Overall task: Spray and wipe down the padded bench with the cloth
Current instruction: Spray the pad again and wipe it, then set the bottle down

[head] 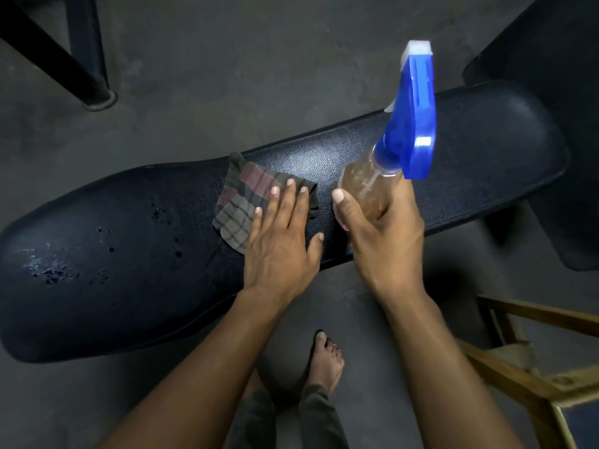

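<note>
From the head camera, looking straight down, a long black padded bench [470, 150] runs across the picture from the lower left to the upper right, over a grey concrete floor [210, 59].

A checked cloth [246, 196] lies flat on the bench, near its middle. The left hand [278, 241] rests on the cloth with its fingers straight and spread, palm down, pressing the cloth to the padding; it curls round nothing. The near corner of the cloth is hidden under this hand.

Just beside the cloth, toward the bench's right end, the right hand [385, 234] is wrapped round the clear body of a spray bottle [366, 192], thumb on the side facing the cloth. The bottle tilts away from the person, and its blue trigger head with a white nozzle stands over the bench's right half. Whether the base of the bottle touches the padding cannot be told.

Toward the bench's left end, dark wet drops [52, 273] speckle the padding.

On the near side of the bench a bare foot [325, 361] stands on the floor. A wooden frame [518, 377] sits near the bench's right end, and a black metal leg [87, 76] stands on its far side.
</note>
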